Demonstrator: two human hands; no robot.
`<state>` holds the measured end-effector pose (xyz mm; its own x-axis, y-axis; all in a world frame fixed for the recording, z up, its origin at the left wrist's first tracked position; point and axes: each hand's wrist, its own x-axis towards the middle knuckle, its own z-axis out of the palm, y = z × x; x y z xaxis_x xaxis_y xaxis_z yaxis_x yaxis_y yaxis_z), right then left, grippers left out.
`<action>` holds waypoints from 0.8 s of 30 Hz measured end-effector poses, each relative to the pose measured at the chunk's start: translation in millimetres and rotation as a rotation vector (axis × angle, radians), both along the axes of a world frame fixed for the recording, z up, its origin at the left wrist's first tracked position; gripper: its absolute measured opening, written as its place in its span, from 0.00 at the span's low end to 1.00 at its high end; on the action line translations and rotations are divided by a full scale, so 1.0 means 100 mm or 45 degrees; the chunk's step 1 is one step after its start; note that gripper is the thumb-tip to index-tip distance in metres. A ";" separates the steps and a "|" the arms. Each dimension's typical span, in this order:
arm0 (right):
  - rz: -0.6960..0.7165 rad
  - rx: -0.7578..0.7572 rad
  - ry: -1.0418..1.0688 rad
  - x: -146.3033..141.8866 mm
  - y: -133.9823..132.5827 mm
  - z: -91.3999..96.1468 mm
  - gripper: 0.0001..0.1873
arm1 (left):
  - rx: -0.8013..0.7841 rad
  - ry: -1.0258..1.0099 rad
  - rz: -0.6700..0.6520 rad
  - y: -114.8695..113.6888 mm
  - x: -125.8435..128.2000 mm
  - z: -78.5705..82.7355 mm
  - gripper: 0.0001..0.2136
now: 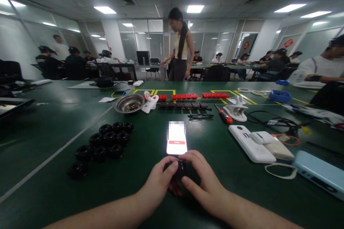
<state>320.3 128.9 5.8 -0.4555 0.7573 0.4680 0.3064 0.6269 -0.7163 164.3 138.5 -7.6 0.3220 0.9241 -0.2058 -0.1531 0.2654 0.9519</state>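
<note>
Close in front of me, a small black round part (180,169) sits between my two hands, just below a phone (176,146) with a lit white screen. My left hand (161,177) is closed on it, thumb over the top. My right hand (202,177) curls round its right side, with index finger and thumb at its edge; the palm side is hidden. To the left, several shiny black wheel-like rings (109,137) lie grouped on the green table (129,186); they look like the held part.
A metal bowl (129,103) with small brass-coloured pieces stands behind the rings. Red blocks (185,96) and a black strip (185,106) lie mid-table. A red-handled screwdriver (225,116), glasses (201,116), white power bank (251,145) and light-blue case (319,173) lie rightward. A person (181,44) stands beyond.
</note>
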 end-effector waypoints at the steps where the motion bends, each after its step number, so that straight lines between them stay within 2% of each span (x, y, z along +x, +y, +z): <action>1: -0.004 -0.004 -0.003 0.00 0.00 0.00 0.17 | 0.007 0.005 -0.008 0.00 0.00 0.00 0.16; 8: -0.025 -0.048 -0.040 -0.01 -0.02 0.03 0.13 | 0.001 0.041 -0.065 -0.01 0.00 0.04 0.17; 17: -0.016 -0.044 -0.032 -0.01 -0.02 0.03 0.13 | -0.015 0.044 -0.068 -0.03 0.01 0.07 0.17; 21: -0.101 0.018 -0.008 -0.01 -0.02 0.00 0.14 | 0.001 0.024 -0.043 -0.03 0.01 0.07 0.17; 24: -0.154 -0.001 -0.069 -0.01 -0.01 0.00 0.10 | -0.014 0.029 -0.038 -0.02 0.01 0.08 0.17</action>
<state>318.9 128.0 5.4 -0.3855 0.8086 0.4445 0.4181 0.5825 -0.6970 164.9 136.2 0.0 0.3444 0.9119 -0.2233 -0.1233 0.2797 0.9521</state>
